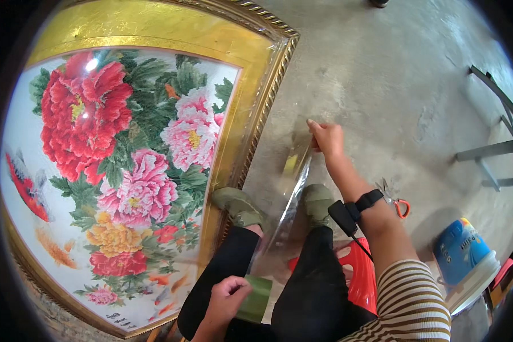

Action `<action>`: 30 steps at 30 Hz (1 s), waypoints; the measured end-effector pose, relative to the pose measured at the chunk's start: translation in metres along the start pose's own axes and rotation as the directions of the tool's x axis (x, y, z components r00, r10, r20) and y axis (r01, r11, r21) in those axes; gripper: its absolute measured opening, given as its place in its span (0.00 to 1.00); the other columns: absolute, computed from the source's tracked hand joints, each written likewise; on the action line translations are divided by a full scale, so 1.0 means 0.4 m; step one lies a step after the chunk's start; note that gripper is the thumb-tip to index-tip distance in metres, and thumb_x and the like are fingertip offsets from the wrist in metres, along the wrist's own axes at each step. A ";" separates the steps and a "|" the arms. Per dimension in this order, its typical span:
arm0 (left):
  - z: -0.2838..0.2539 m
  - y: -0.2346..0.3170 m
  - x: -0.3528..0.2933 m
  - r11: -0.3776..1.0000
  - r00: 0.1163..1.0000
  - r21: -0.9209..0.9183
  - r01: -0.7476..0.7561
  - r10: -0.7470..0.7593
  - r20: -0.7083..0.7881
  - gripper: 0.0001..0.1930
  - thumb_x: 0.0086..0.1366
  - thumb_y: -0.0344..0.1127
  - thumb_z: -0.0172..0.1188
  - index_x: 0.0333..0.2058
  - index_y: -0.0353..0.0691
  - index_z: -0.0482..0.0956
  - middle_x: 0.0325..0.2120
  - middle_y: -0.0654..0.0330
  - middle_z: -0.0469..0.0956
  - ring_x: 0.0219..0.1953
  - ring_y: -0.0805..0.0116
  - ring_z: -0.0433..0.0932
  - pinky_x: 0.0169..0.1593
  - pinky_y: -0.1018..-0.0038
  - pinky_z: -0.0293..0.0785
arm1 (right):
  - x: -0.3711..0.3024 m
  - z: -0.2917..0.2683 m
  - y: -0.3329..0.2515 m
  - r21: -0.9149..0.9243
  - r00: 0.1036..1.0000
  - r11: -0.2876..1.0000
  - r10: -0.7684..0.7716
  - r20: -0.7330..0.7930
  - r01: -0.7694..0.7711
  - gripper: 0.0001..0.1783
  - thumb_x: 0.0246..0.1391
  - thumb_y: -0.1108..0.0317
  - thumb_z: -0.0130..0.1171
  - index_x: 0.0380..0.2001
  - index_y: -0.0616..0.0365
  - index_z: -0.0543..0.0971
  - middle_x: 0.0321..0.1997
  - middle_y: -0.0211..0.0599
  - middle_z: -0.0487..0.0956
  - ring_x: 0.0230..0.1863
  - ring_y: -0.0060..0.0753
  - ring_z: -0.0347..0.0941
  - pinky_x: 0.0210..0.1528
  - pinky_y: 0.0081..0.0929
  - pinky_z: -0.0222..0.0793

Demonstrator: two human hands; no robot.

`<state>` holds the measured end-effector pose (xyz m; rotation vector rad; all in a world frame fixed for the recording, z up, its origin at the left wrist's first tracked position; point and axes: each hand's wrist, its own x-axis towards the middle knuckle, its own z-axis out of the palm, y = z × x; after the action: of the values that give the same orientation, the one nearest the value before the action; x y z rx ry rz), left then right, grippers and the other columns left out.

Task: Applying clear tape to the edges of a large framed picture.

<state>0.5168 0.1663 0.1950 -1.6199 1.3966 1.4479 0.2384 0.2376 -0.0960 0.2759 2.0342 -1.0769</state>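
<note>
Beside the framed picture (131, 171), clear film (286, 211) slants above the floor (370, 74), between the shoes (317, 206). The right hand (326, 138) pinches its far end; the left hand (227, 297) grips a green roll (258, 299) near the legs (305, 279).

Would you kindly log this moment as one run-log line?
left hand: holds green roll-like piece | right hand: grips clear film strip | framed peony picture: at left | orange-handled scissors: on floor
</note>
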 end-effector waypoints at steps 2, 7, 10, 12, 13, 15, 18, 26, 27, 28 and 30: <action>-0.009 0.009 -0.016 0.996 0.999 0.075 -0.052 0.053 -0.006 0.04 0.52 0.27 0.58 0.26 0.34 0.74 0.20 0.68 0.73 0.24 0.83 0.69 0.30 0.85 0.65 | -0.015 -0.005 0.022 0.030 0.999 0.999 -0.036 -0.032 0.036 0.17 0.44 0.57 0.58 0.17 0.61 0.79 0.09 0.42 0.72 0.12 0.33 0.71 0.18 0.27 0.66; -0.033 0.018 -0.059 0.990 1.000 0.144 0.005 -0.006 0.003 0.03 0.51 0.27 0.58 0.26 0.34 0.75 0.19 0.69 0.73 0.23 0.84 0.68 0.29 0.85 0.65 | -0.017 -0.006 0.077 0.156 0.990 0.980 -0.110 -0.084 0.122 0.11 0.49 0.65 0.56 0.27 0.64 0.77 0.17 0.34 0.74 0.15 0.24 0.69 0.18 0.21 0.67; -0.034 0.008 -0.071 0.992 0.998 0.115 0.059 -0.061 0.013 0.03 0.51 0.27 0.59 0.25 0.34 0.75 0.19 0.69 0.73 0.23 0.84 0.68 0.29 0.85 0.65 | 0.003 -0.029 0.104 0.514 0.967 0.824 0.153 0.203 -0.238 0.09 0.49 0.68 0.55 0.33 0.59 0.76 0.22 0.31 0.74 0.19 0.23 0.70 0.21 0.21 0.68; -0.033 0.002 -0.072 0.993 0.999 0.110 0.050 -0.052 0.014 0.03 0.51 0.28 0.59 0.26 0.34 0.75 0.19 0.69 0.73 0.23 0.84 0.68 0.29 0.85 0.65 | 0.000 -0.018 0.113 0.557 0.970 0.799 0.138 0.200 -0.228 0.07 0.49 0.69 0.55 0.32 0.60 0.76 0.21 0.31 0.75 0.18 0.23 0.69 0.19 0.20 0.67; -0.032 0.000 -0.072 0.992 0.999 0.120 0.037 -0.039 0.017 0.04 0.52 0.28 0.59 0.26 0.34 0.75 0.19 0.69 0.73 0.23 0.84 0.68 0.29 0.85 0.65 | -0.003 -0.016 0.116 0.596 0.973 0.773 0.121 0.197 -0.217 0.06 0.49 0.70 0.55 0.30 0.60 0.76 0.21 0.32 0.75 0.17 0.22 0.69 0.18 0.19 0.65; -0.029 -0.002 -0.071 0.991 1.000 0.132 0.020 -0.023 0.021 0.04 0.52 0.28 0.59 0.26 0.34 0.75 0.19 0.69 0.73 0.23 0.84 0.68 0.29 0.85 0.65 | -0.007 -0.026 0.118 0.589 0.974 0.783 0.094 0.207 -0.200 0.06 0.48 0.71 0.55 0.29 0.60 0.76 0.20 0.30 0.74 0.16 0.21 0.68 0.18 0.18 0.64; -0.027 -0.009 -0.071 0.991 0.998 0.117 0.063 -0.065 0.010 0.04 0.52 0.28 0.59 0.25 0.34 0.75 0.19 0.69 0.72 0.24 0.84 0.68 0.29 0.85 0.66 | -0.015 -0.054 0.092 0.468 0.984 0.873 0.064 0.166 -0.136 0.05 0.47 0.71 0.57 0.28 0.60 0.76 0.18 0.28 0.73 0.16 0.19 0.66 0.18 0.18 0.63; -0.037 0.011 -0.078 0.966 0.996 0.244 0.083 -0.070 -0.063 0.04 0.51 0.29 0.58 0.25 0.34 0.74 0.20 0.67 0.73 0.25 0.81 0.69 0.31 0.82 0.66 | 0.003 -0.090 0.076 0.556 0.984 0.828 -0.027 0.174 -0.076 0.08 0.43 0.69 0.61 0.28 0.59 0.76 0.20 0.26 0.73 0.18 0.20 0.68 0.22 0.19 0.65; -0.040 0.008 -0.075 0.966 0.996 0.246 0.078 -0.065 -0.062 0.04 0.51 0.29 0.58 0.25 0.34 0.74 0.20 0.67 0.73 0.25 0.81 0.69 0.31 0.82 0.66 | 0.009 -0.098 0.067 0.667 0.975 0.726 0.021 0.222 -0.168 0.08 0.44 0.68 0.60 0.28 0.58 0.75 0.19 0.25 0.72 0.19 0.19 0.67 0.22 0.19 0.66; -0.044 0.002 -0.070 0.978 0.996 0.198 0.069 -0.058 -0.061 0.04 0.51 0.29 0.58 0.25 0.34 0.74 0.20 0.67 0.73 0.24 0.81 0.69 0.31 0.82 0.66 | 0.017 -0.106 0.062 0.756 0.959 0.603 0.060 0.276 -0.255 0.07 0.45 0.67 0.59 0.27 0.57 0.74 0.18 0.23 0.71 0.19 0.19 0.67 0.23 0.18 0.66; -0.054 0.003 -0.062 0.987 0.997 0.151 0.058 -0.049 -0.062 0.05 0.50 0.29 0.58 0.24 0.34 0.74 0.20 0.67 0.73 0.24 0.81 0.69 0.31 0.82 0.66 | 0.030 -0.119 0.050 0.767 0.953 0.591 0.009 0.302 -0.249 0.07 0.46 0.66 0.58 0.27 0.56 0.73 0.19 0.24 0.71 0.19 0.19 0.68 0.25 0.21 0.68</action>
<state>0.5267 0.1548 0.2244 -1.6007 1.4473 1.2413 0.2147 0.2847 -0.1017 0.6855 1.1351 -1.7845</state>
